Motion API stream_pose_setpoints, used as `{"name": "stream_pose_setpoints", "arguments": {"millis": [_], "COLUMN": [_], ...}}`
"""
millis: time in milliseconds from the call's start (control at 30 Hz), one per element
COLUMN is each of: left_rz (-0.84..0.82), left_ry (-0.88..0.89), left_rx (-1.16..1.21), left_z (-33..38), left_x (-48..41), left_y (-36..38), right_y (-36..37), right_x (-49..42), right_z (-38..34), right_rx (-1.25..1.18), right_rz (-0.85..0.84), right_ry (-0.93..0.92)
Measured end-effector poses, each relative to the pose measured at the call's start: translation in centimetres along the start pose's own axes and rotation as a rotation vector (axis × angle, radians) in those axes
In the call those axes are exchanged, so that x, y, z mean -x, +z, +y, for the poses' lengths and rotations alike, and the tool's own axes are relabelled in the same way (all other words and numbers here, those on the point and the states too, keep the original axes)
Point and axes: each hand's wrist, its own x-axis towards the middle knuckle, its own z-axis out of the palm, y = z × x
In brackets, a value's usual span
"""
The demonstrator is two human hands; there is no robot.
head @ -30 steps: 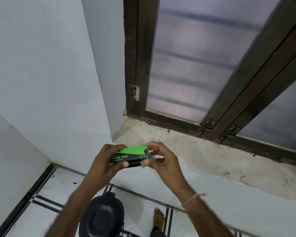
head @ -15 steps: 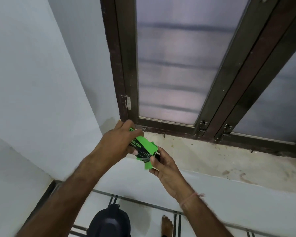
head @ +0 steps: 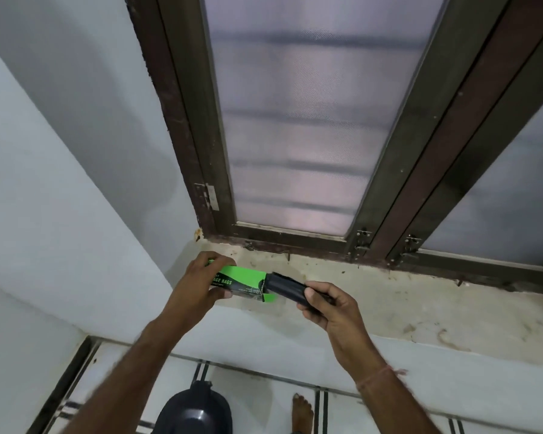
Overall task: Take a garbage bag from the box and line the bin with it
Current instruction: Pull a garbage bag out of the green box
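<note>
My left hand (head: 198, 283) grips a green and black garbage bag box (head: 240, 280) above the window sill, its right end flap open. A black roll of garbage bags (head: 285, 288) sticks halfway out of that open end. My right hand (head: 329, 305) pinches the roll's free end, just right of the box. The black bin (head: 195, 411) with its lid shut stands on the floor below, between my forearms; only its top shows at the frame's bottom edge.
A stained concrete window sill (head: 389, 308) runs under a dark-framed window (head: 295, 120) with frosted panes. White walls close in on the left. A bare foot (head: 302, 410) rests on the tiled floor right of the bin.
The box turned level with its open end to the right. My right hand drew the black roll partway out of it and moved right. The view rose slightly.
</note>
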Motion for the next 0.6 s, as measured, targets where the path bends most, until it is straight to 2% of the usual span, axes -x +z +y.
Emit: {"name": "stream_pose_setpoints", "arguments": {"millis": [133,400,467,533,600], "left_rz": [-0.015,-0.026,0.013,0.070,0.181], "left_ry": [-0.018,-0.180,-0.180,-0.171,-0.228], "left_rx": [0.054,-0.116,-0.164,-0.343,-0.421], "left_z": [-1.4,-3.2,-3.4,-2.9,-1.0], "left_x": [-2.2,-4.2,-3.7,-3.1,-2.2], "left_y": [2.4,5.0,5.3,5.4,5.4], "right_y": [-1.7,-2.3,-1.8,-1.2,-0.4], "right_x": [-1.3,-5.1,-6.0,-6.6,-6.9], "right_z": [-1.0,-1.6,-1.7,-1.7,-1.6], "right_rx": [-0.007,-0.032,-0.014,-0.020,-0.017], "right_rz": [0.035,-0.028,-0.064,-0.089,-0.116], "right_ry": [0.024,0.102,0.125,0.154,0.176]}}
